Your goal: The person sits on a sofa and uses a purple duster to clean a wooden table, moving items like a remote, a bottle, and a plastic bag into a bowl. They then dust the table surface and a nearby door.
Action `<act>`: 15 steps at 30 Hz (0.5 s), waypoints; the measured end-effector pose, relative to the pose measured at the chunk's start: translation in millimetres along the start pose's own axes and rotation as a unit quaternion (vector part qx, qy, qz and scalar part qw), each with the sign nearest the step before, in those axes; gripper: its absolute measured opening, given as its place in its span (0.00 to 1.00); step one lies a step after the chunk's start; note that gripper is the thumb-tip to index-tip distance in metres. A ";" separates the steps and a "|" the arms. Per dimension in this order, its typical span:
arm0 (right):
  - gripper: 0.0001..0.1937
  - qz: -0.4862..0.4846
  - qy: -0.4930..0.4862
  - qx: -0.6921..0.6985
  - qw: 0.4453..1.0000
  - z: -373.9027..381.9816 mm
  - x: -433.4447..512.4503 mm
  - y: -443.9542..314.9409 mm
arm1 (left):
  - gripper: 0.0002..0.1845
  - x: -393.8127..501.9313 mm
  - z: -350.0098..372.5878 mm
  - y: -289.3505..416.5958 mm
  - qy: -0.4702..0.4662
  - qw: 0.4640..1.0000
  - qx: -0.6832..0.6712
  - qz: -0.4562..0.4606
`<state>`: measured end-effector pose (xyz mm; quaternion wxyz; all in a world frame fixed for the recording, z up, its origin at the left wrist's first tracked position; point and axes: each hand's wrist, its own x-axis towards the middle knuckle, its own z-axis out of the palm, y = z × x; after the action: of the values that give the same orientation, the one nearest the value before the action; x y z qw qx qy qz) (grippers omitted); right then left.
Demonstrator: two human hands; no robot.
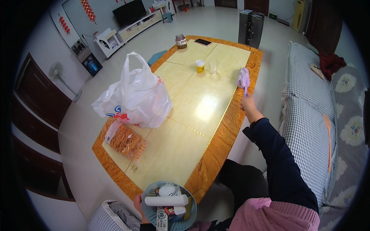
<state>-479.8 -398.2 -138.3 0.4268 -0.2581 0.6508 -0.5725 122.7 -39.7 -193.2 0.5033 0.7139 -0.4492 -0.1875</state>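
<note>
My right hand grips the purple handle of a fluffy lilac duster, whose head rests along the table's right border. My left hand holds the left side of a blue-grey plastic basket at the table's near end; its fingers are partly hidden. Inside the basket lie a white roll, a grey remote control and other small items. A stuffed white plastic bag stands on the table's left half. Beside it is a clear-wrapped pack of brown twisted snacks.
The table also bears a yellow tub, a clear cup, a jar and a phone. A checked sofa runs along the right. Past the far end stands a dark suitcase.
</note>
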 end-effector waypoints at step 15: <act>0.20 -0.113 0.020 -0.187 0.976 9.3 29.9 -3.5 | 0.08 -5.0 5.2 10.6 0.000 1.000 -0.001 -0.003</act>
<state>-487.4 -428.5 -142.6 0.2905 -0.3940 0.7210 -0.4905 111.4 -39.4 -187.0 0.5035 0.7146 -0.4469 -0.1900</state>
